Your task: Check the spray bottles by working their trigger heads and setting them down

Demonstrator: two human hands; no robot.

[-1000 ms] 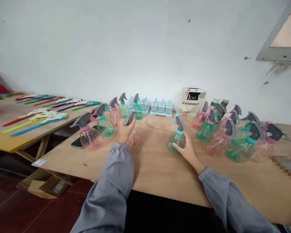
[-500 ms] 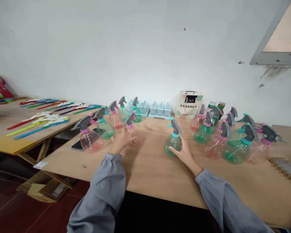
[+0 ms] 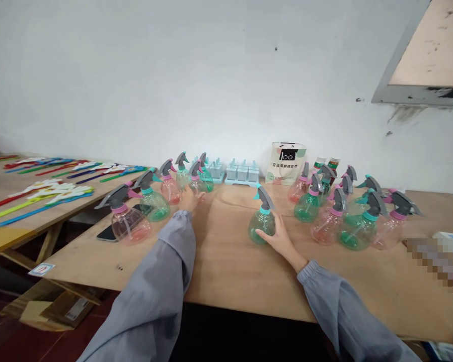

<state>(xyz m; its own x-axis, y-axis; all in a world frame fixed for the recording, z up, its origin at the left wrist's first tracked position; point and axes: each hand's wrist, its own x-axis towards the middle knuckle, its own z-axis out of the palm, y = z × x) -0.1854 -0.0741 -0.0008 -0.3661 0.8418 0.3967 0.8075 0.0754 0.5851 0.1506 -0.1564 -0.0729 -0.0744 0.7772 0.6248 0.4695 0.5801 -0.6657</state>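
Observation:
My left hand point(image 3: 189, 199) is at the near left side of a pink spray bottle point(image 3: 197, 185) with a grey head, its fingers partly hidden against the bottle. This bottle stands among other spray bottles at the back left. My right hand point(image 3: 282, 239) is wrapped round the right side of a green spray bottle point(image 3: 257, 229) with a turquoise collar, thumb across its front. That bottle stands upright on the table point(image 3: 226, 261). Nearer on the left are another pink spray bottle point(image 3: 130, 226) and a green one point(image 3: 154, 203).
Several pink and green spray bottles point(image 3: 357, 231) stand grouped at the right. Pale blue ice-pop moulds point(image 3: 242, 172) and a paper bag point(image 3: 286, 163) are by the wall. A phone point(image 3: 107, 234) lies behind the left bottle. Colourful flower-topped sticks point(image 3: 41, 203) cover the left table.
My left hand has moved the pink spray bottle back toward the wall and the other bottles. My right hand keeps its hold on the green one. The view has turned slightly right.

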